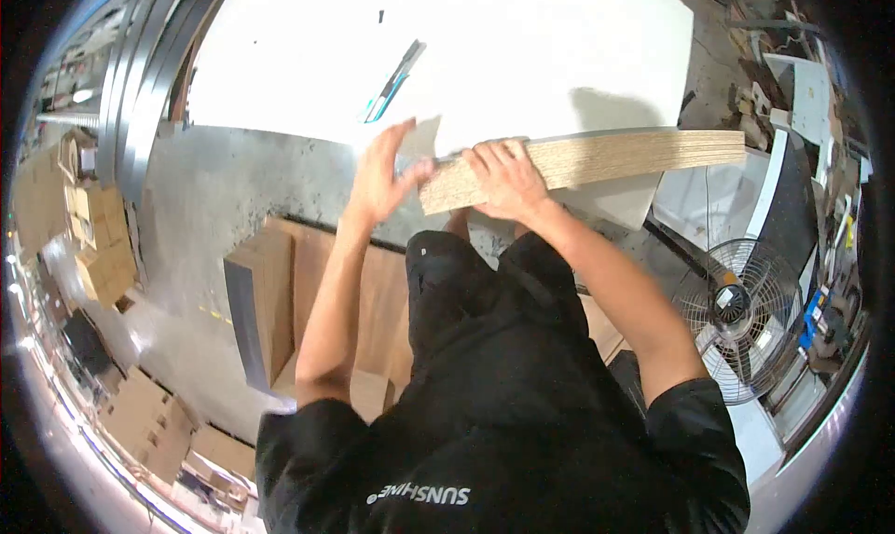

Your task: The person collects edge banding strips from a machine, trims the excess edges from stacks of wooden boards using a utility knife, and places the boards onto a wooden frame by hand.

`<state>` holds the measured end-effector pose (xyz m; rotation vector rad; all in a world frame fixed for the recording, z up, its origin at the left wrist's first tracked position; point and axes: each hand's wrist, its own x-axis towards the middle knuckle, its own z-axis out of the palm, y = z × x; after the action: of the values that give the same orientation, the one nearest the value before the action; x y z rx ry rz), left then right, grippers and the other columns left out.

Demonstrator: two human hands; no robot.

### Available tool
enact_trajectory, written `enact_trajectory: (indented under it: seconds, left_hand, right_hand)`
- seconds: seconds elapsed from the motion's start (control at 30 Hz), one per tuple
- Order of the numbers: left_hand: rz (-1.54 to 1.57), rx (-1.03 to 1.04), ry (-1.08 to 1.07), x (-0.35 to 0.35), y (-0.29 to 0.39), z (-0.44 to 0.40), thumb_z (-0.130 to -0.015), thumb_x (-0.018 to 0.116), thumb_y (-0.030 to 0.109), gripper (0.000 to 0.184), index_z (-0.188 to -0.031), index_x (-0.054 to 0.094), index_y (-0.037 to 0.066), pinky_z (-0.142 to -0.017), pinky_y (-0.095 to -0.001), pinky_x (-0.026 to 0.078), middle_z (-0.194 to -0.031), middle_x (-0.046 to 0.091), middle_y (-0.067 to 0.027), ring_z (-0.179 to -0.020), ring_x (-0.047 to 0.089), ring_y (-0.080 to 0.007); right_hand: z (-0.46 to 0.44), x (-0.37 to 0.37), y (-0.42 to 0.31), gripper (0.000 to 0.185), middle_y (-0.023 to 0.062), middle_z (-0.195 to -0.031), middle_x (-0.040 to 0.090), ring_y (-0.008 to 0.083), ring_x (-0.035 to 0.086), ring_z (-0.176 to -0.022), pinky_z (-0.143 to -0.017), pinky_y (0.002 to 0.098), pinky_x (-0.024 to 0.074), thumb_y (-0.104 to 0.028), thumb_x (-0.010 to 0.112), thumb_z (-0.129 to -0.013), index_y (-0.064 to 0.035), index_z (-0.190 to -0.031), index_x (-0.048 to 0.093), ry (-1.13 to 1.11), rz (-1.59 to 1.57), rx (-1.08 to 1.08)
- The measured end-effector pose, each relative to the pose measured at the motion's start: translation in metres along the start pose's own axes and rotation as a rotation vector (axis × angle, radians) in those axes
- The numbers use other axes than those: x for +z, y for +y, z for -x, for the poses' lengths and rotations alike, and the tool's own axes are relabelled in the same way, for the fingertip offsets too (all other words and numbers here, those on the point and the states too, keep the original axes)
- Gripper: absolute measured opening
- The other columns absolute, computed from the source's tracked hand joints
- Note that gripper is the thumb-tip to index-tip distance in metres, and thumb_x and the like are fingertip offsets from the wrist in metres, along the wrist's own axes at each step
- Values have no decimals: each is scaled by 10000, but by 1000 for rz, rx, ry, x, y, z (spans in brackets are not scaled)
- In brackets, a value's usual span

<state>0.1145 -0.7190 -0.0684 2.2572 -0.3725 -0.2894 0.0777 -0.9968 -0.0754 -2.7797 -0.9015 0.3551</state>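
Observation:
A stack of particle board strips point(606, 161) lies along the front edge of the white board point(522, 40), its layered raw edges facing me. My right hand point(508, 178) is wrapped over the stack near its left end, fingers on top. Just left of that end, my left hand point(382, 175) is open, slightly blurred, with its fingers stretched out and the thumb close to the strips. Whether the thumb touches them I cannot tell. Beyond my left fingers, a utility knife point(384, 98) with light-blue parts and a dark pen-like tool point(408, 61) lie on the white board.
A round caged fan point(736, 296) stands at the right. Below my left arm are more stacked boards point(261, 301) on the floor. Cardboard boxes point(98, 240) sit at the far left, near long metal profiles point(149, 68). Scrap pieces point(764, 101) crowd the upper right.

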Motion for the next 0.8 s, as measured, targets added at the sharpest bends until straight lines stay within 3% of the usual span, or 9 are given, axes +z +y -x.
enact_trajectory:
  seconds: [0.07,0.1,0.2,0.33,0.5,0.57,0.63,0.7,0.8]
  left_hand:
    - [37,-71,-175,10,14,35,-718,944,593,1245,-1651,363,8,-1263,-499,369,-1624,496,-230,-1525,452,-406]
    - [34,-63,-186,26,5,51,-649,1009,494,1298,-1648,350,-8,-1257,-505,383,-1625,487,-240,-1517,459,-409]
    - [9,-61,-6,50,1,52,-614,1042,188,1076,-1525,499,4,-1179,-498,467,-1505,588,-238,-1407,559,-422]
    - [-9,-70,14,54,4,51,-660,1012,201,949,-1465,540,37,-1132,-515,478,-1437,634,-203,-1338,598,-423]
    - [34,-54,27,57,-2,53,-641,1022,139,1008,-1497,498,49,-1176,-467,450,-1459,609,-178,-1367,583,-354]
    - [111,-53,93,64,-1,55,-634,1026,144,1014,-1487,492,24,-1175,-485,456,-1452,613,-187,-1355,596,-376]
    - [107,-47,93,69,-4,57,-620,1033,122,1074,-1509,442,15,-1195,-499,441,-1456,589,-186,-1373,577,-383]
    - [62,-120,48,69,4,56,-629,1031,120,1084,-1523,425,22,-1199,-491,438,-1458,579,-196,-1378,567,-379]
    - [109,-170,13,70,-2,56,-712,1014,230,1060,-1551,392,48,-1127,-464,489,-1458,557,-180,-1346,579,-345]
  right_hand:
    - [2,9,6,922,94,-1379,622,251,555,-1342,-1125,468,396,-549,837,-767,-64,-1500,558,-7,60,-3]
    - [4,8,8,929,102,-1392,618,251,550,-1355,-1140,471,389,-559,837,-768,-64,-1504,560,-19,57,-24]
    - [3,2,12,991,127,-1462,591,266,531,-1398,-1216,491,361,-622,823,-797,-62,-1558,525,-61,35,-37]
    - [7,6,8,1100,135,-1556,545,312,493,-1441,-1288,521,321,-706,780,-843,-43,-1642,416,-99,34,10]
    - [106,0,73,584,159,-1363,641,337,593,-1281,-1129,509,428,-430,869,-835,-98,-1295,734,709,-428,514]
    - [163,15,136,408,107,-1178,651,314,621,-1137,-1032,511,460,-283,866,-851,-65,-1129,662,1202,-260,826]
    - [252,68,219,491,119,-1114,623,292,604,-1049,-994,440,476,-417,837,-964,-43,-1167,593,1277,-550,1323]
    - [287,67,284,705,170,-1318,596,272,581,-1202,-1065,391,456,-575,782,-980,1,-1332,579,1624,-1077,1636]
    - [315,90,356,1084,206,-1598,437,332,486,-1445,-1245,474,341,-770,604,-985,-40,-1709,258,1711,-2210,1012]
